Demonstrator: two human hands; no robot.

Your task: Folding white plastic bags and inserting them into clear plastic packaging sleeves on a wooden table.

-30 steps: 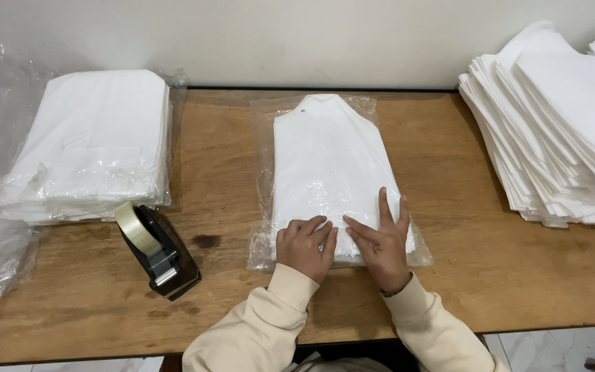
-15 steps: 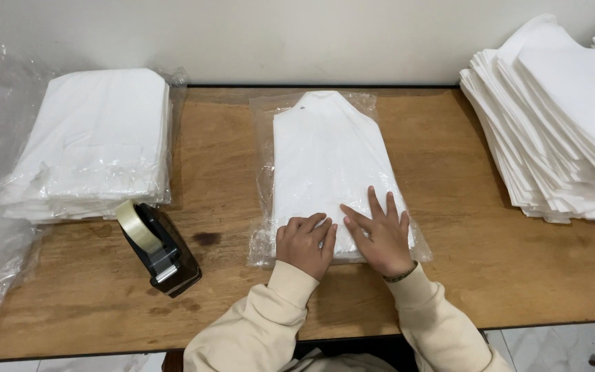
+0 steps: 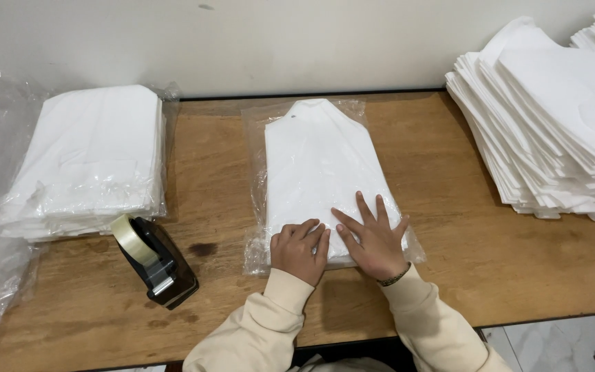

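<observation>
Two hands press on the near end of a folded white garment (image 3: 321, 169) inside a clear plastic bag (image 3: 255, 179), which lies flat in the middle of the wooden bench (image 3: 449, 227); the left hand (image 3: 299, 251) rests with fingers curled loosely, gripping nothing; the right hand (image 3: 375, 241) lies flat, fingers spread; a tape dispenser (image 3: 156, 260) stands left; bagged garments (image 3: 91, 162) sit far left; unbagged white garments (image 3: 552, 117) are piled right.

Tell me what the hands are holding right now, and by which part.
Nothing is gripped. Both the left hand and right hand press flat on the near end of the folded white garment in its clear plastic bag.
</observation>
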